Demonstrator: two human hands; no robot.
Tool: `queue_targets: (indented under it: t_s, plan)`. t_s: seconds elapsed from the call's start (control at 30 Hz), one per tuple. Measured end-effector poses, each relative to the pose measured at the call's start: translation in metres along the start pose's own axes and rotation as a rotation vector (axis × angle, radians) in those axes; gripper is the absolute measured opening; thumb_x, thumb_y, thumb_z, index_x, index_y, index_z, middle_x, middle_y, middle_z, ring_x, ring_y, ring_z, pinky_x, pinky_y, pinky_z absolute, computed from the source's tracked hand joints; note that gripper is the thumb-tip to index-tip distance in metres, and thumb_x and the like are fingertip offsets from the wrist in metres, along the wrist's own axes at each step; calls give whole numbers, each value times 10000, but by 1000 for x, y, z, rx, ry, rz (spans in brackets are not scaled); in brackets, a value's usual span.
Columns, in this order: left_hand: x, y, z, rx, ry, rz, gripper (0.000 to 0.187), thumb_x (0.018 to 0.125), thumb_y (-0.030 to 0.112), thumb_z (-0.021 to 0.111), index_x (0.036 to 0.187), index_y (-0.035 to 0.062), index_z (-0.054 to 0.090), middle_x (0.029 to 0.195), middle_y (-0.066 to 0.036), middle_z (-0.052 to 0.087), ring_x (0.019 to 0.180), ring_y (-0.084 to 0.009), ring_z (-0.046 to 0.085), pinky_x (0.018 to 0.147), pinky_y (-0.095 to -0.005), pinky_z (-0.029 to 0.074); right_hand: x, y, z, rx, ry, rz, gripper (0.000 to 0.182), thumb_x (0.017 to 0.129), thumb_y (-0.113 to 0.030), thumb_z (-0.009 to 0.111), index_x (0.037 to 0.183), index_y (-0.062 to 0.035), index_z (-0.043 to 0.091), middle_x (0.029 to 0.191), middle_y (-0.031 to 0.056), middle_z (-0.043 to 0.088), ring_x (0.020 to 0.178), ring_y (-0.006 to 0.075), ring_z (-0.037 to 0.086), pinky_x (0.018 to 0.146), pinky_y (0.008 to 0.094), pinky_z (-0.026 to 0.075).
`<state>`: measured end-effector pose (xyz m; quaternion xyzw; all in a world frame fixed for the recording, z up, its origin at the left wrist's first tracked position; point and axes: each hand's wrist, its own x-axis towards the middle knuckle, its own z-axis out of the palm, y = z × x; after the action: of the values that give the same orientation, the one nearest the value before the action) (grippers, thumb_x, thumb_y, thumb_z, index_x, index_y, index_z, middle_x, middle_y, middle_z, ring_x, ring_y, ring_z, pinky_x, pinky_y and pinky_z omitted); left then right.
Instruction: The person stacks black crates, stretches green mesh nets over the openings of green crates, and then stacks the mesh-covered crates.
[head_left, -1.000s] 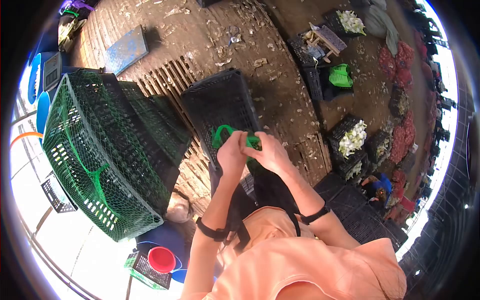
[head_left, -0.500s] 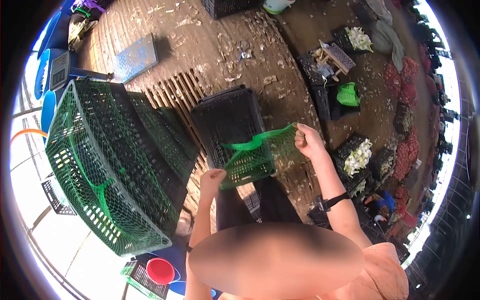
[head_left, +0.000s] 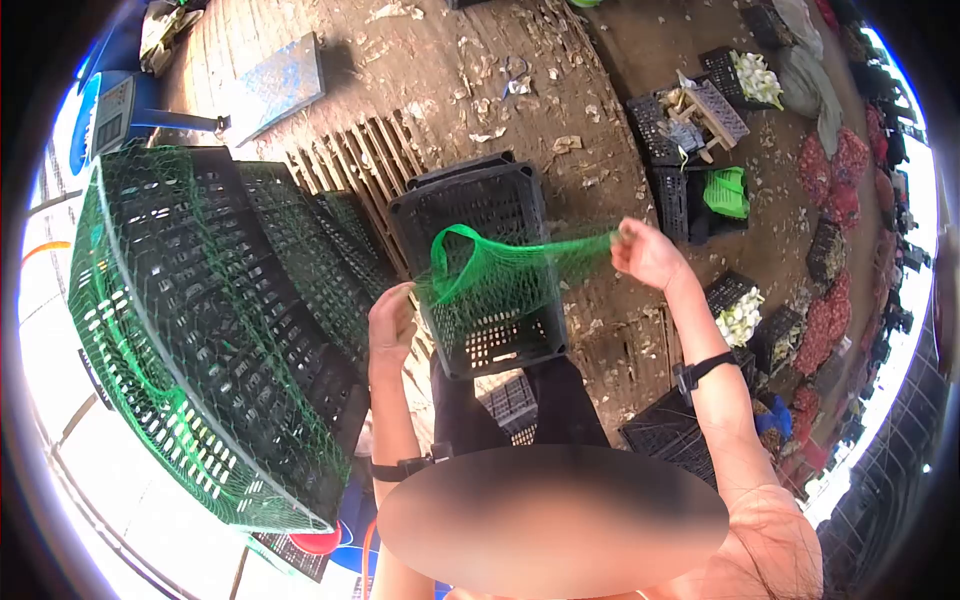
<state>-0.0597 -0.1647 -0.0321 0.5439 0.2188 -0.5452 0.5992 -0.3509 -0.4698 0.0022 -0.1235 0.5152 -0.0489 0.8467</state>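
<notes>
A green mesh net [head_left: 500,262] is stretched between my two hands, with a brighter green band along its upper edge. My left hand [head_left: 391,318] is closed at the net's left end, beside the crate. My right hand [head_left: 645,254] pinches the band's right end, out past the crate's right side. Under the net stands a black plastic crate [head_left: 470,205], in front of my legs. Through the mesh the crate looks empty.
Tall stacks of black crates [head_left: 190,240] under green netting stand on the left. A platform scale [head_left: 275,90] is at the upper left. Crates of pale vegetables [head_left: 757,80], a bright green bag [head_left: 726,192] and red net sacks [head_left: 848,165] are on the right.
My hands have moved farther apart, the left one leftward and the right one rightward. The net is spread wider over the crate, and its band has formed a loop at the left.
</notes>
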Motion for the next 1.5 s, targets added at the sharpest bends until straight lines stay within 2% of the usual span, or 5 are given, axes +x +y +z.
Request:
queue_targets:
  t_s: [0.17, 0.27, 0.4, 0.8, 1.5]
  plan:
    - [1, -13, -15, 357, -258, -157, 141, 855, 146, 552, 824, 30, 626, 589, 73, 432, 458, -7, 295, 369, -183, 179, 45, -16, -21, 269, 193, -71, 243, 925, -318, 475, 834, -101, 537, 704, 35, 570, 630, 155, 565, 572, 292, 485]
    - [12, -20, -14, -446, -566, 109, 123, 882, 160, 538, 859, 62, 607, 624, 11, 538, 620, -89, 443, 532, -199, 365, 68, -21, -33, 248, 85, -73, 249, 926, -328, 480, 858, -93, 527, 606, -15, 448, 521, 92, 432, 463, 211, 376]
    - [32, -16, 29, -827, 7, 198, 166, 910, 177, 502, 1033, 152, 610, 607, 16, 502, 531, -88, 359, 488, -221, 353, 75, -19, -6, 58, -58, -87, 297, 911, -353, 505, 1012, -75, 530, 616, -45, 386, 465, 35, 269, 388, 165, 212]
    - [141, 29, 5, 29, 198, 432, 691, 783, -20, 430, 1419, 159, 228, 558, 51, 323, 387, -35, 240, 333, -211, 174, 165, -23, 6, 38, -259, -168, 489, 922, -211, 483, 1377, -219, 304, 983, 71, 600, 436, 12, 246, 383, 142, 210]
    - [205, 44, -13, -363, -36, 323, 624, 728, 3, 400, 1328, 174, 387, 502, 41, 235, 361, -74, 190, 320, -217, 180, 225, -49, -8, 155, -288, -596, 484, 877, -21, 460, 1339, -123, 355, 1180, 49, 533, 484, 17, 309, 401, 143, 273]
